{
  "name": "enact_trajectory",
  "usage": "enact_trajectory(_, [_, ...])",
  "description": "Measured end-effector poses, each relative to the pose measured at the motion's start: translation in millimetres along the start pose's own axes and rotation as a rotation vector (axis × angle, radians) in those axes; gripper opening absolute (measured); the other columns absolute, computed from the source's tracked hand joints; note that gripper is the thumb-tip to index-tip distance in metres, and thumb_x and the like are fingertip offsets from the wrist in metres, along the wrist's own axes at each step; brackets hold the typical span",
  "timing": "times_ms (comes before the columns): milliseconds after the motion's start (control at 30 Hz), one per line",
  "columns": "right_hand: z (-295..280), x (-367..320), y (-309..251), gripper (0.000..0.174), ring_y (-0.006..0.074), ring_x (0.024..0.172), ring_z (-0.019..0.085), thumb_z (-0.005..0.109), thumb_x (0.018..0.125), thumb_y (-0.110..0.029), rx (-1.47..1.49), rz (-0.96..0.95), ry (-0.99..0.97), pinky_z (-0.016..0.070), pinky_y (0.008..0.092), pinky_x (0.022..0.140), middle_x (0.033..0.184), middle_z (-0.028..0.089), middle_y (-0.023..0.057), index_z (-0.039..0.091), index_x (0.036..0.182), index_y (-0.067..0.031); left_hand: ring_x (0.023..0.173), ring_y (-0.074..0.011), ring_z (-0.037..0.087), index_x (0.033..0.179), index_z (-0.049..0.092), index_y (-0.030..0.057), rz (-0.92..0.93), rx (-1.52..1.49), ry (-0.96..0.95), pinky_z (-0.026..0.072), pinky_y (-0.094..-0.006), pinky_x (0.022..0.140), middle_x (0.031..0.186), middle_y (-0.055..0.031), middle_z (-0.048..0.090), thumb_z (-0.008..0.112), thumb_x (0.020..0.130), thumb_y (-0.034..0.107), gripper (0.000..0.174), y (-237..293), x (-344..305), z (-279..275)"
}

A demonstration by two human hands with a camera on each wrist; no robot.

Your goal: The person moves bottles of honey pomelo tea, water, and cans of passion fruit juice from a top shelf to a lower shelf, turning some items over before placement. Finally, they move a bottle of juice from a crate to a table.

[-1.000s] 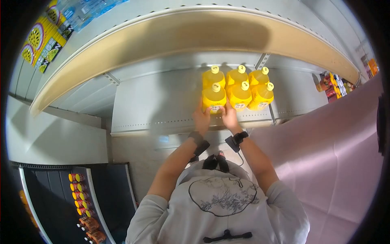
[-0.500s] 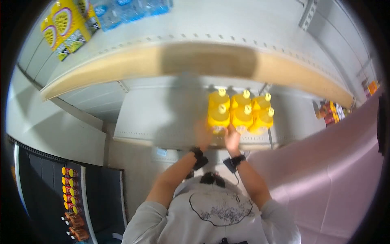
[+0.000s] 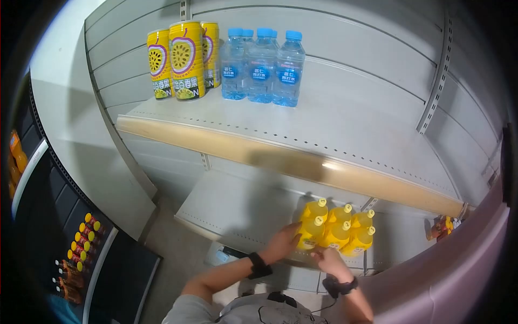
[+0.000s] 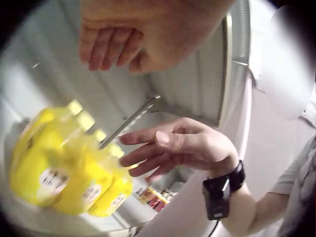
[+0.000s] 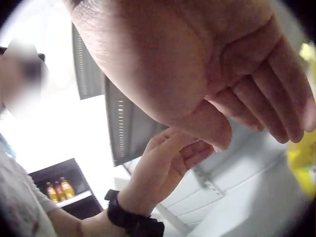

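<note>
Two rows of yellow bottles (image 3: 311, 232) stand upright on the lower shelf in the head view. The left hand (image 3: 281, 243) is beside the front left bottle, and the head view cannot show whether it touches. Just in front of the front row is the right hand (image 3: 332, 262). In the left wrist view the left hand (image 4: 143, 34) has loosely bent fingers and nothing in them, while the right hand (image 4: 182, 148) has its fingers extended, apart from the bottles (image 4: 44, 173). The right wrist view shows the right palm (image 5: 197, 64) empty, with the left hand (image 5: 163, 168) beyond it.
The upper shelf (image 3: 345, 124) holds yellow cans (image 3: 186, 62) and blue-capped water bottles (image 3: 260, 70). Its front edge (image 3: 226, 146) overhangs the lower shelf (image 3: 216, 200). Dark shelving with small bottles (image 3: 83, 237) stands at the left, a pink cloth (image 3: 431, 286) at the right.
The head view has tilted up, bringing the upper shelf's goods into sight. Both hands have moved off the front left bottle they were around, the right one slightly rightward. The bottles keep their arrangement.
</note>
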State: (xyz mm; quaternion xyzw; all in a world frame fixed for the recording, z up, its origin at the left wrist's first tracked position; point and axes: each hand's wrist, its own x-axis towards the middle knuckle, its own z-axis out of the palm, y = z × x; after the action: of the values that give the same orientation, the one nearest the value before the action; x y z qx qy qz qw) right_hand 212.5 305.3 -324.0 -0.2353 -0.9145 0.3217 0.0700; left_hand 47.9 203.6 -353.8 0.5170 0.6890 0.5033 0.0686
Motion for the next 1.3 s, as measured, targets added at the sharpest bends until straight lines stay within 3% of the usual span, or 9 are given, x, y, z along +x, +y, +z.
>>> enact_trajectory(67, [-41, -8, -52, 0.036, 0.0415, 0.072, 0.057, 0.053, 0.08, -0.019, -0.151, -0.262, 0.068, 0.0472, 0.0431, 0.064, 0.081, 0.059, 0.0243, 0.051, 0.108, 0.0029, 0.092, -0.033, 0.056, 0.108, 0.054, 0.0016, 0.112, 0.02, -0.061, 0.0459, -0.0373, 0.08, 0.104, -0.0176, 0.057, 0.055, 0.08, 0.013, 0.03, 54, 14, -50])
enact_trajectory(300, [-149, -42, -233, 0.04, 0.0341, 0.068, 0.059, 0.057, 0.078, -0.01, -0.352, -0.383, 0.206, 0.0478, 0.0356, 0.063, 0.078, 0.059, 0.0211, 0.049, 0.116, -0.0007, 0.073, -0.0261, 0.062, 0.088, 0.064, 0.0051, 0.633, 0.175, 0.15, 0.0496, -0.0307, 0.062, 0.082, -0.0113, 0.064, 0.062, 0.074, 0.012, 0.016, 201, 69, -218])
enact_trajectory(367, [-163, -32, -257, 0.034, 0.0287, 0.062, 0.059, 0.055, 0.079, -0.01, -0.342, -0.541, 0.351, 0.0467, 0.0339, 0.06, 0.072, 0.059, 0.019, 0.053, 0.111, 0.0001, 0.076, -0.0157, 0.062, 0.097, 0.062, 0.0005, 0.688, 0.312, 0.276, 0.0471, -0.0247, 0.071, 0.09, -0.0098, 0.065, 0.06, 0.077, 0.007, 0.021, 222, 98, -248])
enact_trajectory(433, [-178, -9, -274, 0.029, 0.0192, 0.055, 0.055, 0.054, 0.081, -0.015, -0.344, -0.611, 0.517, 0.0443, 0.03, 0.057, 0.067, 0.057, 0.0153, 0.057, 0.105, 0.0018, 0.078, -0.0153, 0.06, 0.097, 0.061, -0.0016, 0.396, 0.026, 0.134, 0.0461, -0.0244, 0.072, 0.087, -0.0079, 0.064, 0.059, 0.079, 0.014, 0.024, 236, 130, -270])
enact_trajectory(533, [-209, 38, -302, 0.035, 0.0102, 0.059, 0.047, 0.053, 0.084, -0.026, -0.322, -0.581, 0.59, 0.0411, 0.0248, 0.057, 0.064, 0.055, 0.0111, 0.058, 0.102, 0.0034, 0.083, -0.014, 0.058, 0.103, 0.059, -0.0011, 0.369, 0.124, 0.15, 0.0453, -0.0237, 0.071, 0.092, -0.0077, 0.062, 0.059, 0.079, 0.024, 0.035, 238, 176, -288])
enact_trajectory(667, [-229, 99, -310, 0.035, 0.0288, 0.066, 0.06, 0.055, 0.075, -0.028, -0.191, -0.486, 0.67, 0.0462, 0.035, 0.063, 0.067, 0.06, 0.0201, 0.062, 0.082, 0.0052, 0.085, -0.0149, 0.057, 0.108, 0.057, -0.0019, 0.234, 0.211, 0.151, 0.0461, -0.0253, 0.071, 0.097, -0.0098, 0.06, 0.058, 0.078, 0.024, 0.039, 228, 229, -293])
enact_trajectory(767, [-240, 137, -309, 0.039, 0.028, 0.075, 0.06, 0.056, 0.076, -0.029, -0.145, -0.346, 0.669, 0.0476, 0.035, 0.067, 0.08, 0.061, 0.0197, 0.06, 0.089, 0.0076, 0.072, -0.0271, 0.062, 0.082, 0.065, -0.001, 0.301, 0.244, 0.279, 0.0482, -0.0325, 0.067, 0.074, -0.017, 0.063, 0.059, 0.067, 0.023, 0.028, 209, 261, -287])
enact_trajectory(967, [-252, 175, -312, 0.048, 0.0283, 0.098, 0.053, 0.053, 0.081, -0.03, 0.026, -0.065, 0.495, 0.0464, 0.0366, 0.082, 0.115, 0.049, 0.0205, 0.05, 0.112, 0.0074, 0.076, -0.0317, 0.061, 0.08, 0.063, -0.0031, 0.237, 0.308, 0.334, 0.0479, -0.0356, 0.069, 0.077, -0.0199, 0.062, 0.053, 0.066, 0.016, 0.026, 187, 288, -279])
enact_trajectory(1300, [-237, 222, -291, 0.056, 0.0364, 0.117, 0.038, 0.05, 0.084, -0.028, 0.254, -0.052, 0.464, 0.0372, 0.0417, 0.094, 0.131, 0.031, 0.025, 0.035, 0.123, 0.0088, 0.085, -0.0367, 0.059, 0.086, 0.062, -0.0053, 0.357, 0.406, 0.323, 0.0464, -0.0388, 0.075, 0.085, -0.0232, 0.061, 0.053, 0.068, 0.02, 0.032, 176, 300, -280])
